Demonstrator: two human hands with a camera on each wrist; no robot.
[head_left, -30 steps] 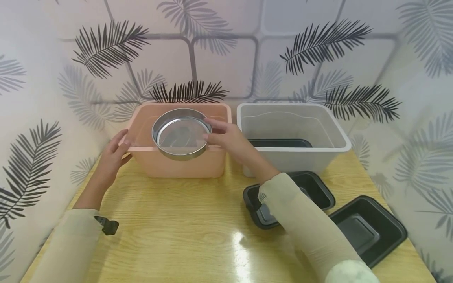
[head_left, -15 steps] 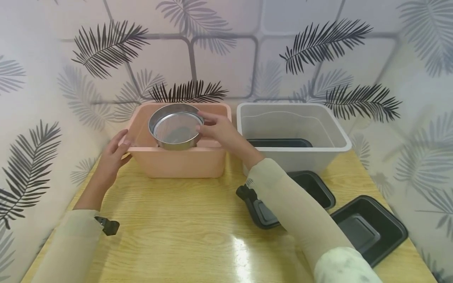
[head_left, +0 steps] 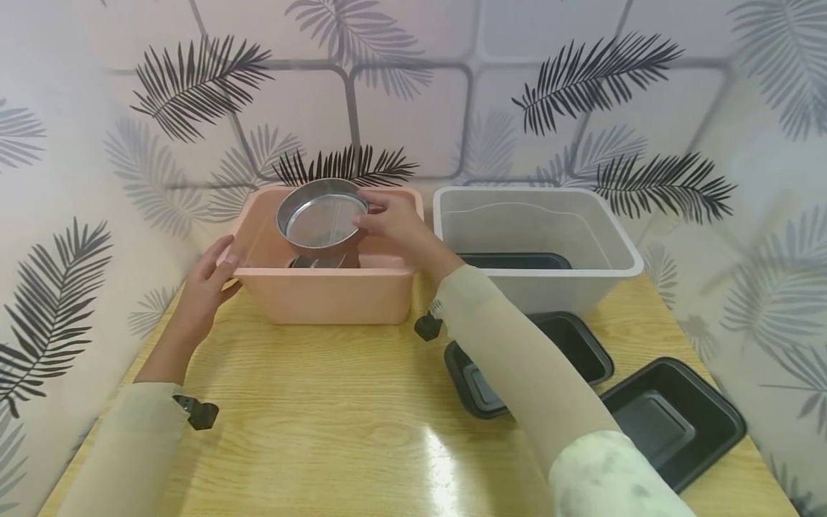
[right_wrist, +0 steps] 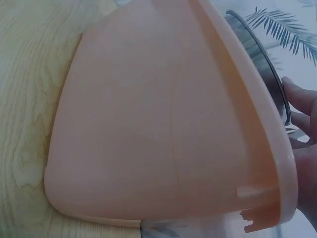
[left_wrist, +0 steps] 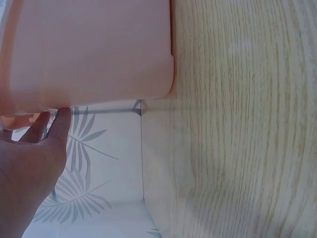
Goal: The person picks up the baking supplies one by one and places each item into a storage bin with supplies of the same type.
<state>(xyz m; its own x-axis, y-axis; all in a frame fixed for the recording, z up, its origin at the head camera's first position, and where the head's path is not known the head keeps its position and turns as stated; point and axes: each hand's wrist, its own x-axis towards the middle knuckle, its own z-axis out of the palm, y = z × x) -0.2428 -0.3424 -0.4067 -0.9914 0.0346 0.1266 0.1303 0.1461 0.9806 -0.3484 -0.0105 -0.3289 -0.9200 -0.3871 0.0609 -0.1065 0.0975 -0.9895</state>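
Note:
In the head view, a round metal sieve [head_left: 323,221] with a shiny rim and a mesh bottom hangs tilted over the pink plastic bin [head_left: 336,298]. My right hand [head_left: 393,219] pinches the sieve's right rim between thumb and fingers; the right wrist view shows that hand [right_wrist: 303,111] beyond the bin's rim. My left hand [head_left: 205,283] holds the bin's left rim at the front corner, its fingertips against the wall in the left wrist view. Under the sieve, partly hidden inside the bin, lies a dark, shiny metal piece [head_left: 316,263].
A white bin [head_left: 536,291] stands right of the pink one, with a dark pan [head_left: 513,261] inside. Two black rectangular pans, one [head_left: 584,348] partly under my right forearm and another [head_left: 672,420] farther right, lie on the wooden table [head_left: 323,416]. A patterned wall rises behind.
My right hand has carried the sieve from over the bin's front rim back and up, over the bin's inside. The dark metal piece below now shows more. My left hand has stayed put.

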